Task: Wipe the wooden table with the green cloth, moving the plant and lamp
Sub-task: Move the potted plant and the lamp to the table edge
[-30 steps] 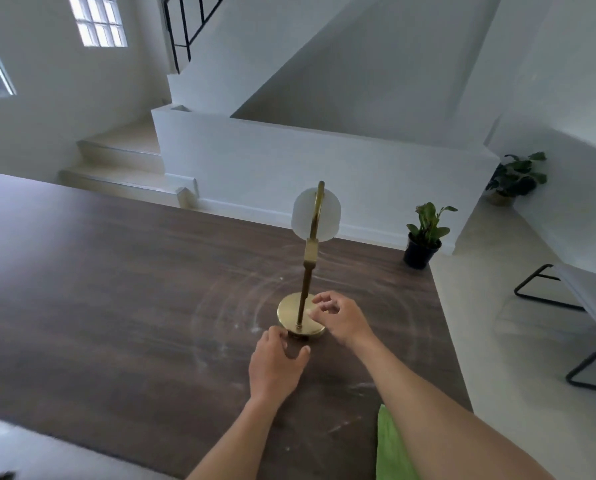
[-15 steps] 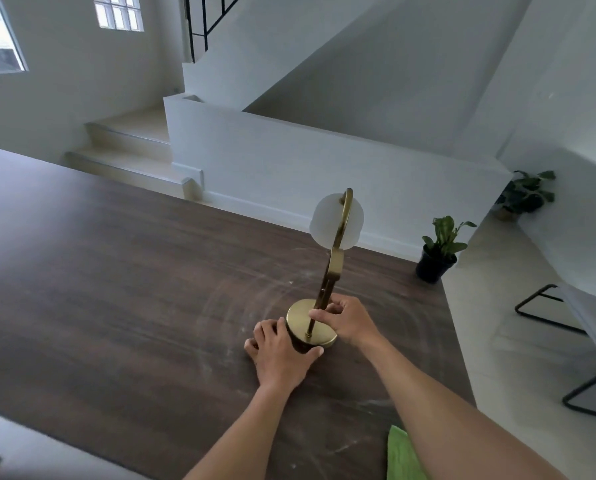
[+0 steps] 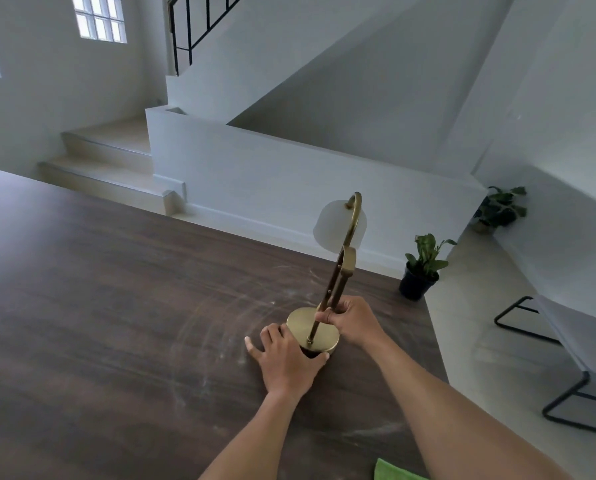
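Squarely before the head camera, a brass lamp (image 3: 347,263) with a white shade stands on the dark wooden surface (image 3: 99,306), and both bare hands are on it. The right hand (image 3: 353,320) has its grip clamped on the lower stem, just above the round base, with the fingers curled round the rod. The left hand (image 3: 288,358) sits at the near-left rim of the base. Its thumb hooks round the near edge and its fingers lie against the left edge, the outer ones spread on the wood. The lamp leans towards the far right, and the near edge of its base is tipped up enough to show a dark underside. Pale curved smears mark the wood around the lamp. A corner of the green cloth (image 3: 393,472) lies on the surface near-right of the lamp, well apart from it, at the bottom edge of the frame. Far-right of the lamp, off the surface, a potted plant (image 3: 423,268) stands on the floor beside the table's corner. A second plant (image 3: 501,207) sits further back along the wall. Right of the lamp is a chair (image 3: 573,344) with black legs, and far-left of it pale stairs (image 3: 109,157) rise beneath a window (image 3: 99,17).
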The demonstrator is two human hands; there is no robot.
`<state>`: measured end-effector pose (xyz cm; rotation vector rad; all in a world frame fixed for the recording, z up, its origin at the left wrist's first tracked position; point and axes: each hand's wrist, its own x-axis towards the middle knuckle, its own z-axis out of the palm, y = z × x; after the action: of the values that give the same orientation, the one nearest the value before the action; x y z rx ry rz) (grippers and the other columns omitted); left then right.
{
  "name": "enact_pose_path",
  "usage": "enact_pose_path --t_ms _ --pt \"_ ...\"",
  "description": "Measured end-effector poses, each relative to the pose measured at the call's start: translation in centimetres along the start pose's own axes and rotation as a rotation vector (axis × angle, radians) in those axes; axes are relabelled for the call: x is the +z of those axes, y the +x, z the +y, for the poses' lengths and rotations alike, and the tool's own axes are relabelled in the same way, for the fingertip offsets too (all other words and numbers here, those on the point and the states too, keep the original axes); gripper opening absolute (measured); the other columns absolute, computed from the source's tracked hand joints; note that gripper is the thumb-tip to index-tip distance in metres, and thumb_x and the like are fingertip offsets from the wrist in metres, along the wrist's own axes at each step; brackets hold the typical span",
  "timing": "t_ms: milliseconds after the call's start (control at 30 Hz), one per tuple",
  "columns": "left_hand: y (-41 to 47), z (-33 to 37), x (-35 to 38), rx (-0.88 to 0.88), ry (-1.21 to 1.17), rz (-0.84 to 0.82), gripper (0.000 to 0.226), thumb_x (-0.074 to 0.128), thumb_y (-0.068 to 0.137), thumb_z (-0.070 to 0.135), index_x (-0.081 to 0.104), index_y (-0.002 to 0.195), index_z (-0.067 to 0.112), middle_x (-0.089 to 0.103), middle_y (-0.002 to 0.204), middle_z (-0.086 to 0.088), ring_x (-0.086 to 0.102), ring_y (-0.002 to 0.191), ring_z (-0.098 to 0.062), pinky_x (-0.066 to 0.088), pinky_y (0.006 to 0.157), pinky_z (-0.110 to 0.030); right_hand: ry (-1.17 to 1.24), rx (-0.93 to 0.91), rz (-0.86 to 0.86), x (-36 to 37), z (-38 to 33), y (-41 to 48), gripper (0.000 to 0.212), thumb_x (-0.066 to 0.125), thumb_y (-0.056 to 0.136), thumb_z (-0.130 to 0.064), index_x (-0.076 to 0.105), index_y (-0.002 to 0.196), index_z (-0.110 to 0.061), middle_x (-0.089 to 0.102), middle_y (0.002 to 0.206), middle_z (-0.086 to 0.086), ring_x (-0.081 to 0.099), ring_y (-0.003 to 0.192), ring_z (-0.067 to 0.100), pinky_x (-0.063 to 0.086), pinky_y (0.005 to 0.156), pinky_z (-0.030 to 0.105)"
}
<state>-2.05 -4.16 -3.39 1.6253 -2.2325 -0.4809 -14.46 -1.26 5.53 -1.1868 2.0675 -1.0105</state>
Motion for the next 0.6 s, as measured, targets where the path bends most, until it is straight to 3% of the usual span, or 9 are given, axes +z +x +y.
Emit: enact_pose_path --t_ms 333,600 --pt "5.0 7.8 3.1 0.058 -0.094 -0.008 0.095 0.057 0.06 0.08 0.045 0.13 0.018 0.044 0.133 -0.001 0.035 0.131 -0.022 0.006 0.115 -0.06 -0.013 0.045 0.072 -7.4 1.7 5.4 0.017 0.083 0.076 -0.017 0.073 0.071 -0.03 0.075 0.085 -0.004 0.069 0.094 0.014 0.051 0.096 0.039" --pt "9.9 13.8 6.9 0.067 -0.085 -0.048 0.096 0.055 0.062 0.083 0.044 0.131 0.016 0.044 0.134 -0.002 0.037 0.13 -0.023 0.009 0.115 -0.061 -0.052 0.067 0.128 -12.3 4.3 11.2 0.013 0.079 0.08 -0.014 0.072 0.077 -0.025 0.072 0.082 -0.005 0.066 0.087 0.01 0.049 0.083 0.023"
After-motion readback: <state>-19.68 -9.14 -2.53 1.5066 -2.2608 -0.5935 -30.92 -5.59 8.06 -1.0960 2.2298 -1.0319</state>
